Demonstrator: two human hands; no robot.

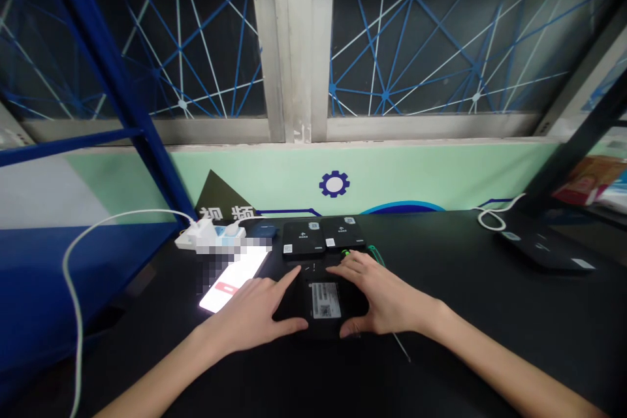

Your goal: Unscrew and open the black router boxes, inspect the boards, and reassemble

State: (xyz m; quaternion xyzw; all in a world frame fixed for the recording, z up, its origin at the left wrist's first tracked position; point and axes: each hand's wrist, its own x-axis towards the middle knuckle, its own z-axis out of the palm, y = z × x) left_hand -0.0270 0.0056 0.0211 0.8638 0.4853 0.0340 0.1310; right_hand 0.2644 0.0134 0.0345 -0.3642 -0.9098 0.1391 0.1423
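My left hand (255, 313) + right hand (385, 294) | both spread around labelled box (326, 300) | gripping or only touching: I can't tell | lit phone (242, 271) beside my left

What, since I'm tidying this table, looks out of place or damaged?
One thing, mildly: the lone black box at far right lies at an angle, apart from the two boxes set side by side at the back. Nothing looks spilled, and the labelled device shows no visible damage.
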